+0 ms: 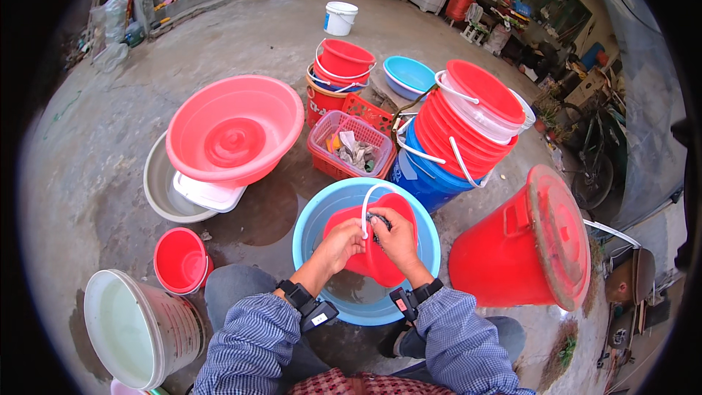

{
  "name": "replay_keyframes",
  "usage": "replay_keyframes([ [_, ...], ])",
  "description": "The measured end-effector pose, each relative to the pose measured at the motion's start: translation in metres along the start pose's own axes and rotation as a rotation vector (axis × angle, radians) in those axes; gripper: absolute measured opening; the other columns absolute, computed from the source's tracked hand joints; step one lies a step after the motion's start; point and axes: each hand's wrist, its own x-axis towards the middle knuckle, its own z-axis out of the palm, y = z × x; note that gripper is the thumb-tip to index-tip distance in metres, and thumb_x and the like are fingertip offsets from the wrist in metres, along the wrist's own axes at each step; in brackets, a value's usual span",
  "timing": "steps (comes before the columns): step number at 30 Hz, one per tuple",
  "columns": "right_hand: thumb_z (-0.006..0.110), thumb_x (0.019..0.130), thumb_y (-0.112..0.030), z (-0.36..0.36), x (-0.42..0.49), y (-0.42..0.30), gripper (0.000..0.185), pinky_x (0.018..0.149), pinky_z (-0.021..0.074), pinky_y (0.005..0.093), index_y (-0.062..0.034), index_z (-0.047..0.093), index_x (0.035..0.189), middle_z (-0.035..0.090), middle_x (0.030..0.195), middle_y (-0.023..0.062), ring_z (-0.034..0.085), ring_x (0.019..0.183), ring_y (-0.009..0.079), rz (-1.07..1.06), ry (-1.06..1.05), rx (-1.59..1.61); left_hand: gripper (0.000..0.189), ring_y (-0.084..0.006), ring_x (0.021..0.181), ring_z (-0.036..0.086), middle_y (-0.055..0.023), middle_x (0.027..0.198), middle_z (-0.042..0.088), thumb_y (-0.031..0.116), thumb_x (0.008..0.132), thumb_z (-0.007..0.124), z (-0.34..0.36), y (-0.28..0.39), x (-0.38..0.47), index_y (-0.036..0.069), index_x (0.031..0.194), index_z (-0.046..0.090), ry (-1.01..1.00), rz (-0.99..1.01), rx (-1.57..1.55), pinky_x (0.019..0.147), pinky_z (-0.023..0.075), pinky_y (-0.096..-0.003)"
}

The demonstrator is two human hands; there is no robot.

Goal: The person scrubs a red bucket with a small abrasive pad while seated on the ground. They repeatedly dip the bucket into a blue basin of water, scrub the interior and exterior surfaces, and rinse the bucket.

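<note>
Directly before me a small red plastic bucket [374,263] is tilted over a light blue plastic basin [307,241] that holds some dark water. My left hand [343,241] grips the bucket at its rim, near the end of its white handle [366,203]. Pressed to the rim and handle side, my right hand [397,236] holds a dark scouring pad [379,221]. Both wrists wear black straps with small devices. Part of the bucket is hidden behind my hands.
Left are a pink basin [285,109] on a grey basin [151,186], a small red bucket [181,260] and a white bucket of water [118,329]. Ahead stands a pink basket [351,145] with rags. Stacked buckets [460,137] and a lidded red bin [493,252] stand right.
</note>
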Motion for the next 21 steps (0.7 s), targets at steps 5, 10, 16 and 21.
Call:
replay_keyframes([
  [5, 0.067, 0.086, -0.004, -0.004, -0.01, 0.002, 0.011, 0.07, 0.0518, 0.0356, -0.0043, 0.061, 0.096, 0.066, 0.086, 0.0137, 0.067, 0.078, 0.0263, 0.017, -0.054, -0.061, 0.027, -0.0149, 0.084, 0.062, -0.0029, 0.09, 0.065, 0.032, 0.101, 0.05, 0.001, 0.002, 0.0, 0.01, 0.1, 0.064, 0.053, -0.072, -0.06, 0.076, 0.0521, -0.0314],
  [10, 0.069, 0.083, -0.003, -0.011, -0.034, 0.001, 0.014, 0.069, 0.0517, 0.0388, -0.0066, 0.063, 0.095, 0.062, 0.09, 0.012, 0.066, 0.083, 0.0327, -0.13, -0.189, -0.229, 0.016, -0.0135, 0.075, 0.061, -0.0019, 0.083, 0.063, 0.025, 0.099, 0.057, 0.003, -0.002, 0.0, 0.01, 0.098, 0.063, 0.172, -0.012, -0.037, 0.069, 0.0524, -0.0301],
  [16, 0.07, 0.079, 0.002, -0.023, -0.051, -0.002, 0.018, 0.071, 0.0519, 0.0365, -0.0028, 0.065, 0.095, 0.061, 0.095, 0.012, 0.065, 0.086, 0.0306, -0.151, -0.312, -0.24, 0.01, -0.0135, 0.075, 0.062, -0.0025, 0.084, 0.062, 0.019, 0.097, 0.061, 0.001, -0.003, 0.001, 0.009, 0.098, 0.063, 0.155, 0.012, -0.008, 0.069, 0.0535, -0.0296],
  [21, 0.07, 0.078, 0.005, -0.01, -0.035, -0.001, 0.019, 0.076, 0.0514, 0.0361, -0.0016, 0.064, 0.095, 0.059, 0.097, 0.0129, 0.064, 0.091, 0.0303, -0.105, -0.162, -0.147, 0.01, -0.0137, 0.074, 0.061, -0.0028, 0.084, 0.061, 0.018, 0.098, 0.061, 0.009, -0.008, -0.002, 0.008, 0.098, 0.063, 0.185, -0.012, -0.016, 0.071, 0.0537, -0.0298],
])
